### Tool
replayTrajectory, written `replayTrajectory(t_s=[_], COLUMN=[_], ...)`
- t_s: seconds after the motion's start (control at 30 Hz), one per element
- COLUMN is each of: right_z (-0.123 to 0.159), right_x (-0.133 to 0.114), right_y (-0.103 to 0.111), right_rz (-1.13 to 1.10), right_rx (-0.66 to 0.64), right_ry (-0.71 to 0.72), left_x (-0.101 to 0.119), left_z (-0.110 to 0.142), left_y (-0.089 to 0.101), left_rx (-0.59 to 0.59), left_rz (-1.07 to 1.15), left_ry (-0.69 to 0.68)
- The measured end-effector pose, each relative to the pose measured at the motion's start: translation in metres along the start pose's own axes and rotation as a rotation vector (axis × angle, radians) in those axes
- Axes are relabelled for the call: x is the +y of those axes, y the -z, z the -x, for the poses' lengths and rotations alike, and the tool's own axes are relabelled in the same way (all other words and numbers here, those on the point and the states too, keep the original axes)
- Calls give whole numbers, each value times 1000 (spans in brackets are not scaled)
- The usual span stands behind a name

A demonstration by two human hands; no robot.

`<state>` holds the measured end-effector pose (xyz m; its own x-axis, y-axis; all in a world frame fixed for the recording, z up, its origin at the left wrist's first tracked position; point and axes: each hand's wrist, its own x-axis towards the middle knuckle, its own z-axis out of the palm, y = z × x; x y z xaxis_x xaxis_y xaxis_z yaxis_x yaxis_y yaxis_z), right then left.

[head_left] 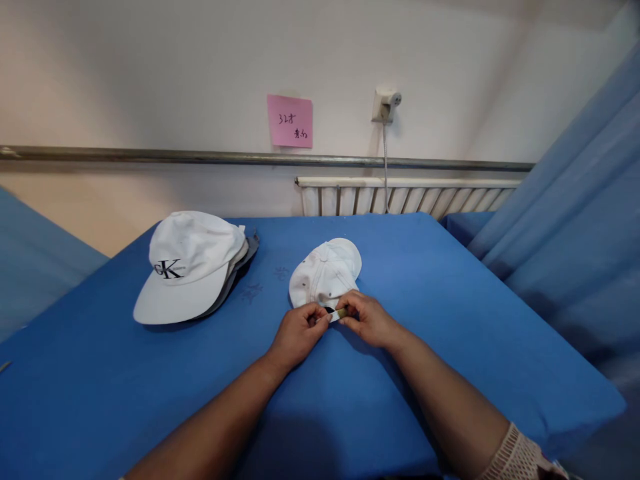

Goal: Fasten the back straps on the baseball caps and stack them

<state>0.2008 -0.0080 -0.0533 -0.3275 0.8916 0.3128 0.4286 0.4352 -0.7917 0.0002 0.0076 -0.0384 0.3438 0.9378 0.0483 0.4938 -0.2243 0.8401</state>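
Observation:
A white baseball cap (pixel 325 270) lies on the blue-covered table, its brim pointing away from me and its back opening toward me. My left hand (pixel 303 328) pinches the left part of the cap's back strap (pixel 335 316). On the strap's other side, my right hand (pixel 367 317) grips it between thumb and fingers, by a yellowish-brown piece that may be a fastener. Both hands are closed and only a short stretch of strap shows between them. To the left sits a stack of caps; the top one is a white cap (pixel 190 267) with black letters, over darker ones.
Blue cloth covers the table (pixel 450 347). Behind it run a metal rail (pixel 200 157), a white radiator (pixel 410 197) and a plugged-in cord (pixel 385 147). A pink note (pixel 291 121) is stuck on the wall. Blue curtains (pixel 575 200) hang at the right.

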Motion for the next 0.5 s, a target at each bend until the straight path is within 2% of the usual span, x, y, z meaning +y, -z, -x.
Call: replayTrajectory(t_s=[0.27,0.5], right_z=[0,0], right_x=[7,8], right_y=[-5,-6], right_rz=[-54,-70], right_rx=[48,44], right_ry=[-15,2], left_x=[-6,-6], left_z=[-1,0], left_y=[-1,-3], left_rx=[-45,-33], left_rz=[73,15], left_ry=[-38,-19])
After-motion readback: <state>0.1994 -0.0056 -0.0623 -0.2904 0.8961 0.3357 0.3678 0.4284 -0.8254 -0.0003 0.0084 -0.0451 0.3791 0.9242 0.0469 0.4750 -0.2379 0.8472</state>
